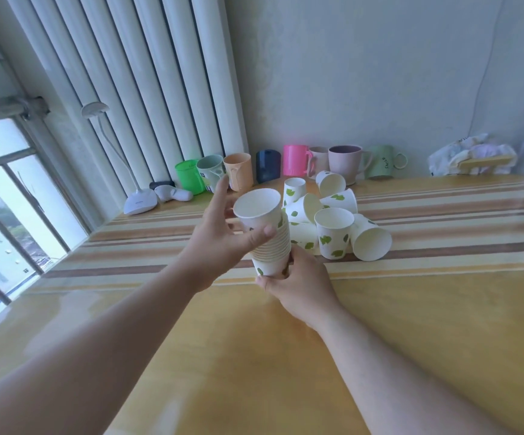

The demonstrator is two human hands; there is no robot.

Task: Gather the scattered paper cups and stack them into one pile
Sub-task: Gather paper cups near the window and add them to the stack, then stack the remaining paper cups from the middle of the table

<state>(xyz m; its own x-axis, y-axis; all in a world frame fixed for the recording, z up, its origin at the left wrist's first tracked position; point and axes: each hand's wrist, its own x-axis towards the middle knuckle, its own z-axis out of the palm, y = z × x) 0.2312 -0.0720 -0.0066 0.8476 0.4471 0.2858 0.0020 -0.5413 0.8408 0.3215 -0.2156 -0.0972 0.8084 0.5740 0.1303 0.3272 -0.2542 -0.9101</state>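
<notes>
A stack of white paper cups with green leaf prints (270, 243) is held above the wooden table (285, 356). My right hand (298, 287) grips the stack's bottom from below. My left hand (223, 233) holds the top cup (257, 208), thumb across its side, fingers behind it. Behind and to the right lie several loose paper cups: one upright (333, 233), one on its side with its mouth toward me (370, 243), one upright farther back (293, 188), others tipped over (331, 183).
A row of coloured mugs stands along the wall: green (188, 177), orange (238, 171), dark blue (268, 166), pink (296, 160), mauve (345, 163), pale green (381, 161). A white desk lamp (138, 202) sits at the left, a crumpled bag (471, 155) at the right.
</notes>
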